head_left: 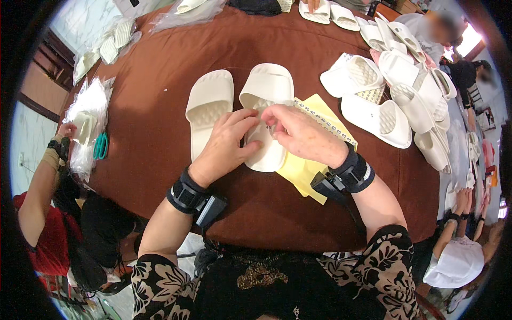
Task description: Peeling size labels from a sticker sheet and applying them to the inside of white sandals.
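Note:
Two cream slide slippers lie side by side in front of me, toes away: the left slipper (210, 101) and the right slipper (270, 80). My left hand (226, 137) rests across the right slipper's inner edge, its thumb spread from its fingers over the insole. Over that slipper's other side, my right hand (309, 133) has its fingers curled together near a small printed sticker (268, 127) on the insole. What those fingertips pinch, if anything, is hidden. Partly under my right forearm and the slipper lies a yellow sticker sheet (296, 173) with rows of printed labels.
Cream slippers (376, 120) are heaped to the right on the brown tablecloth (154, 122). On the left are clear plastic bags (82, 154), teal-handled scissors (100, 146) and another person's hand (66, 130). Bagged slippers (109, 48) sit at the far left. More people work around the table.

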